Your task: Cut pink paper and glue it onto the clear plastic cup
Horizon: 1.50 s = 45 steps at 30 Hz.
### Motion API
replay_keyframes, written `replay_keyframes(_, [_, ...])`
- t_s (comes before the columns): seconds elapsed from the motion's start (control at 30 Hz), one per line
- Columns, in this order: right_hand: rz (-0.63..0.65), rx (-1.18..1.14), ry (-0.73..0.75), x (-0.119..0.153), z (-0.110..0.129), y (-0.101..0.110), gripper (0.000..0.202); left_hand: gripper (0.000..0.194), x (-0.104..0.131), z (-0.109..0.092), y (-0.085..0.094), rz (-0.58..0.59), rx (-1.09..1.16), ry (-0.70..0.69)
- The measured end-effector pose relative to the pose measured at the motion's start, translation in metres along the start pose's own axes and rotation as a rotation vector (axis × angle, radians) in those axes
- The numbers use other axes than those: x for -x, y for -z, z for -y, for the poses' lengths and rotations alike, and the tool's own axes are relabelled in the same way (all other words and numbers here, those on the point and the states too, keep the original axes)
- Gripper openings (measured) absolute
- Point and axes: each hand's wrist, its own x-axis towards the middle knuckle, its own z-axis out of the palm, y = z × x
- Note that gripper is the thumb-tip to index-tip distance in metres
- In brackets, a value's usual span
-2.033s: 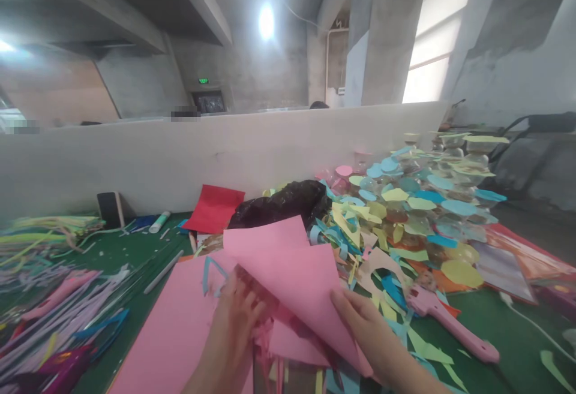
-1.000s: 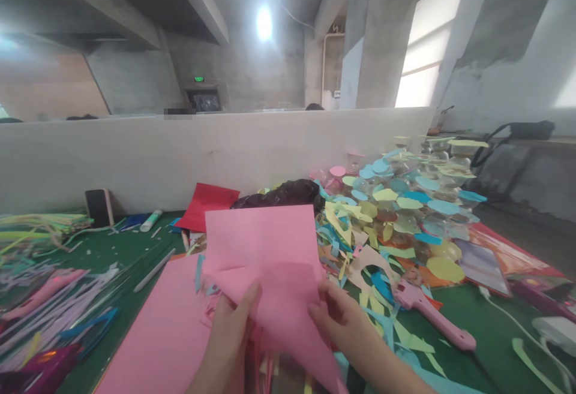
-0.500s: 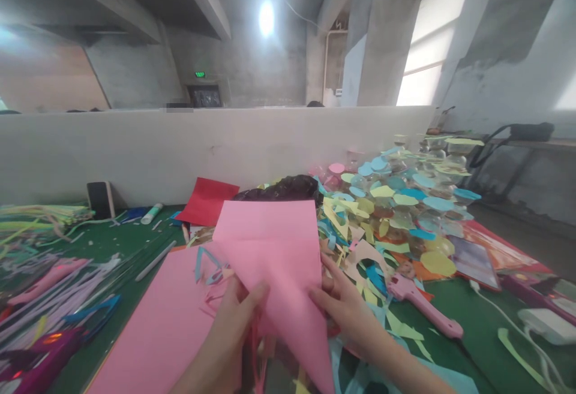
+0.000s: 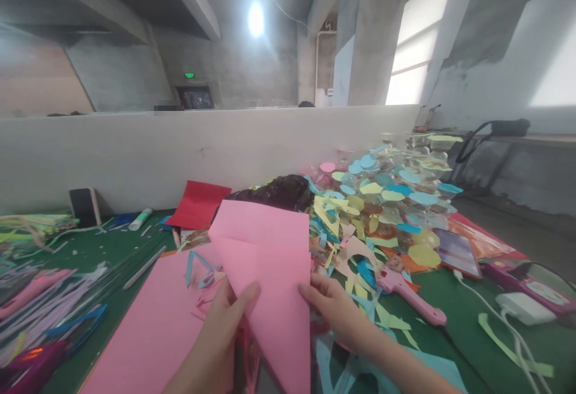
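In front of me I hold up a sheet of pink paper [image 4: 279, 256], with a fold line or overlapping layer across its upper left. My left hand [image 4: 231, 316] pinches its left edge, thumb on the near face. On the right edge, my right hand [image 4: 330, 304] grips it between thumb and fingers; the fingertips behind the sheet are hidden. Below and to the left lies more pink paper [image 4: 157, 322], flat on the green tabletop [image 4: 112, 250]. Thin pink strips and a blue-grey looped piece [image 4: 198, 268] rest beside my left hand.
Right of my hands are paper scraps [image 4: 355, 250], a pink glue gun [image 4: 411, 295], a phone [image 4: 456, 253] and a white charger with cable [image 4: 524, 308]. Several clear cups with coloured paper tops [image 4: 423, 199] stand behind. Red paper [image 4: 198, 205] and a black plastic bag [image 4: 283, 193] lie farther back.
The pink sheet has flattened and turned a little in my hands, its bulge gone. Both hands still grip its edges. The whole view has shifted slightly, with things appearing farther left.
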Motion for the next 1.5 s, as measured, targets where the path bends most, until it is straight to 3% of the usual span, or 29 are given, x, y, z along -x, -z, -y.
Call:
replay_keyframes(0.33, [0.037, -0.041, -0.171, 0.000, 0.003, 0.001, 0.047, 0.071, 0.003, 0.005, 0.001, 0.031, 0.041, 0.040])
replay_keyframes(0.67, [-0.016, -0.056, -0.174, 0.001, 0.004, 0.002, 0.059, 0.070, 0.002, 0.004, 0.005, 0.091, 0.023, 0.054])
replay_keyframes(1.17, [0.015, -0.086, -0.184, 0.004, 0.009, 0.005, 0.052, 0.058, -0.007, 0.003, 0.008, 0.063, -0.171, -0.111])
replay_keyframes(1.4, [0.035, -0.077, -0.192, 0.002, 0.008, 0.007, 0.046, 0.056, 0.000, 0.004, 0.011, 0.121, -0.181, 0.087])
replay_keyframes(1.5, [0.020, -0.076, -0.216, 0.002, 0.009, 0.007, 0.039, 0.053, -0.001, 0.003, 0.012, 0.113, -0.184, 0.072])
